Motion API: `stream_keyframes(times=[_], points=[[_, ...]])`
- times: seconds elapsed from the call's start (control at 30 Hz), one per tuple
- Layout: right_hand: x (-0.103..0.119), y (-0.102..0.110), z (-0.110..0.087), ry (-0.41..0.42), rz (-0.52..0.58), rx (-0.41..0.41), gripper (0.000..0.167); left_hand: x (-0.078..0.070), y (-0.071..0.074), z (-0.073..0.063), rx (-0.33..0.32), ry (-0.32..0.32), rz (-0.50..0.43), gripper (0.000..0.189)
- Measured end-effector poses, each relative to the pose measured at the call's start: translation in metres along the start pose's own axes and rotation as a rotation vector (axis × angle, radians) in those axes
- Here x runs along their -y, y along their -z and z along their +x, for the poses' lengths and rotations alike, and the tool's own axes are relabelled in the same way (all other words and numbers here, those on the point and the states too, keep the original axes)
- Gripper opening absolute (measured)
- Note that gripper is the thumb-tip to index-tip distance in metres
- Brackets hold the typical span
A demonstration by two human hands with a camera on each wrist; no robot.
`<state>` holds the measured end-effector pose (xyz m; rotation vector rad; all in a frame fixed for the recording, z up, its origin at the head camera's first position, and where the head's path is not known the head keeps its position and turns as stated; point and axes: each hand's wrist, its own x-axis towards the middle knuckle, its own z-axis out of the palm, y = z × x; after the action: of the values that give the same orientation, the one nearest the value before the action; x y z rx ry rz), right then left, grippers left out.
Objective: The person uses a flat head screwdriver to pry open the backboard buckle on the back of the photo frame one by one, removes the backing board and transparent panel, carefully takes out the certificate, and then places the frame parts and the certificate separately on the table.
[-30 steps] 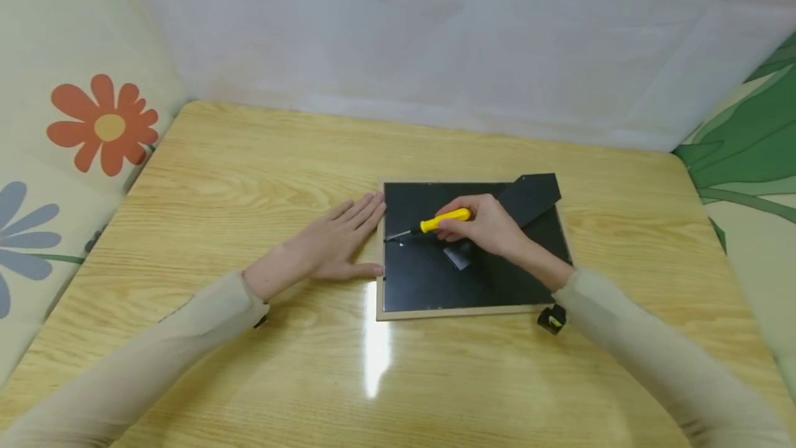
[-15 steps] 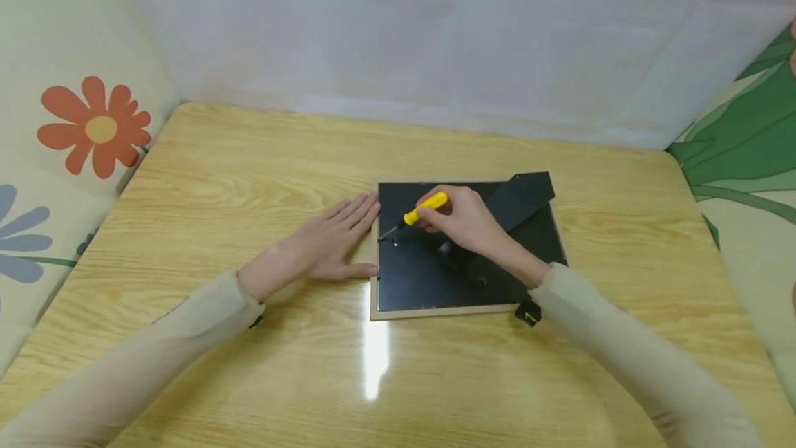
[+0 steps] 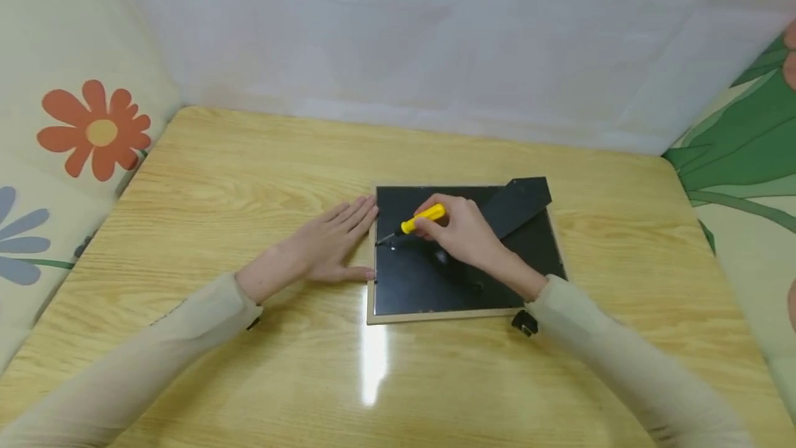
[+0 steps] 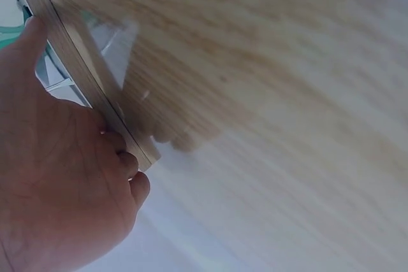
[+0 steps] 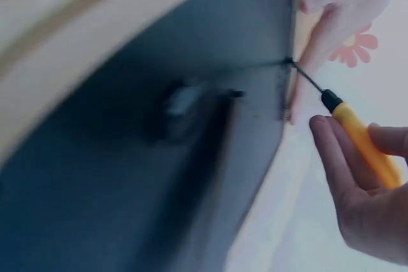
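Observation:
A picture frame with a light wooden rim (image 3: pixel 371 303) lies back side up on the table, its black backing board (image 3: pixel 429 289) facing me. My right hand (image 3: pixel 463 230) pinches a yellow-handled screwdriver (image 3: pixel 423 218) between thumb and fingers. The thin shaft slants down to the left, and its tip meets the backing's left edge, also in the right wrist view, where the screwdriver (image 5: pixel 357 135) shows large. Flat on the table, my left hand (image 3: pixel 329 244) rests with straight fingertips and thumb against the frame's left side. In the left wrist view, the wooden rim (image 4: pixel 83 68) runs beside that hand (image 4: pixel 70 176).
A black stand leg (image 3: pixel 519 204) lies slantwise across the backing, its wide end jutting past the frame's upper right corner. The wooden tabletop (image 3: pixel 249 157) surrounds the frame. A white cloth (image 3: pixel 398 40) hangs behind, and flower-patterned cloth (image 3: pixel 99 131) lines the sides.
My right hand has shifted a little left over the frame, and the screwdriver handle stands steeper than a second ago. Its tip stays at the left edge; the left hand keeps its place.

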<state>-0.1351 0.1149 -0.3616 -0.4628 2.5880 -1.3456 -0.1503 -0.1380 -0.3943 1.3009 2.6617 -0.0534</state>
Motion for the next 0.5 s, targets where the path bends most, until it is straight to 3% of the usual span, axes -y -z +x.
stream_keyframes(times=[0.2,0.5], points=[[0.022,-0.011,0.014,0.074,-0.132,0.003,0.016,0.006,0.0,0.0,0.023,0.007,-0.022,0.103],[0.033,-0.022,0.02,0.079,-0.155,-0.04,0.018,0.006,0.0,0.005,0.054,0.002,-0.063,0.104]])
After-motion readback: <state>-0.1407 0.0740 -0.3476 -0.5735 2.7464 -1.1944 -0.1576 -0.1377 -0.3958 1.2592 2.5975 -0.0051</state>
